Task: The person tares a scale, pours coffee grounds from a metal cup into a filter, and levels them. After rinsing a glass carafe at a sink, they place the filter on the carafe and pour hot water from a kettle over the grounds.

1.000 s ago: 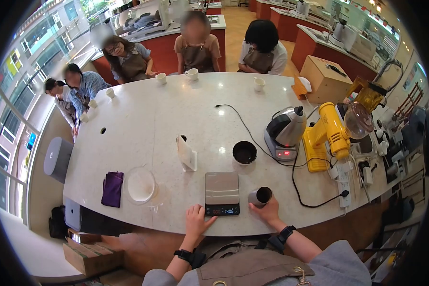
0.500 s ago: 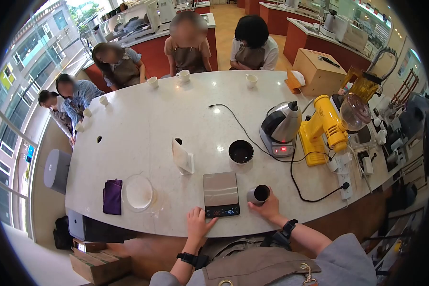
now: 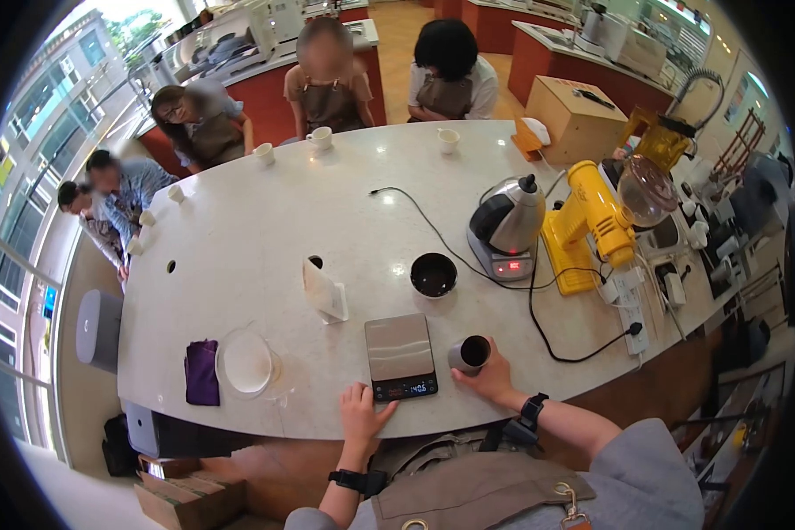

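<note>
A flat kitchen scale (image 3: 400,346) with a steel top and a lit display lies on the table in front of me. At its lower left corner rests my left hand (image 3: 360,412), fingers apart, the thumb along the scale's front edge. My right hand (image 3: 493,380) is wrapped round a small grey metal cup (image 3: 458,357) just right of the scale. The cup's dark mouth faces up, and its contents cannot be made out. Beyond the scale stand a dark-lined bowl (image 3: 434,294) and a white paper pouch or filter holder (image 3: 321,291).
An electric kettle (image 3: 514,221) on its base and a yellow coffee grinder (image 3: 592,216) stand right, with a cable (image 3: 532,322) crossing the table. At left lie a purple cloth (image 3: 202,373) and a round clear container (image 3: 246,362). Several people sit opposite behind white cups (image 3: 321,139).
The whole view has shifted slightly left and up with my head. Both hands keep their places by the scale, and the right still holds the cup.
</note>
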The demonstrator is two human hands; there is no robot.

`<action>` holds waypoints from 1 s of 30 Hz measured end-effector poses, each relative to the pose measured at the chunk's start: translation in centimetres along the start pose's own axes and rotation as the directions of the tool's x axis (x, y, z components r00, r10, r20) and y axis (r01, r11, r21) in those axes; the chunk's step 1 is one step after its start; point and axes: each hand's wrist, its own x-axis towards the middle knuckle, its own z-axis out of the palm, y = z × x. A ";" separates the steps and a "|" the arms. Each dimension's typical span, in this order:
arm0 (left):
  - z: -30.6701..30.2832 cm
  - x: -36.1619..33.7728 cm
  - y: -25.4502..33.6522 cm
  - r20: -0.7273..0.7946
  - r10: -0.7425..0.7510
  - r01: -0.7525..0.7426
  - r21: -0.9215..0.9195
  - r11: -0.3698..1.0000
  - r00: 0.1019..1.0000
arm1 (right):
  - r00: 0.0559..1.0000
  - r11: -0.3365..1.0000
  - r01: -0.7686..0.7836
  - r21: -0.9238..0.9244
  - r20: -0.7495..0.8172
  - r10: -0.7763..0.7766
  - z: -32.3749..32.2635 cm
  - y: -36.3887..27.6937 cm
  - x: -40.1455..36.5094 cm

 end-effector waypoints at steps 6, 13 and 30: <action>0.0 0.1 0.1 0.004 0.012 -0.012 0.014 1.000 1.000 | 0.999 0.999 0.043 -0.017 0.005 -0.043 0.1 0.4 0.0; 0.0 -0.3 0.4 0.019 -0.021 0.021 0.022 1.000 1.000 | 0.997 0.998 0.070 -0.003 -0.013 -0.071 -0.3 -0.1 0.1; 0.5 -0.9 0.4 -0.064 -0.032 0.040 0.116 0.992 0.997 | 0.987 0.988 0.132 0.081 -0.101 -0.124 0.1 1.6 -2.0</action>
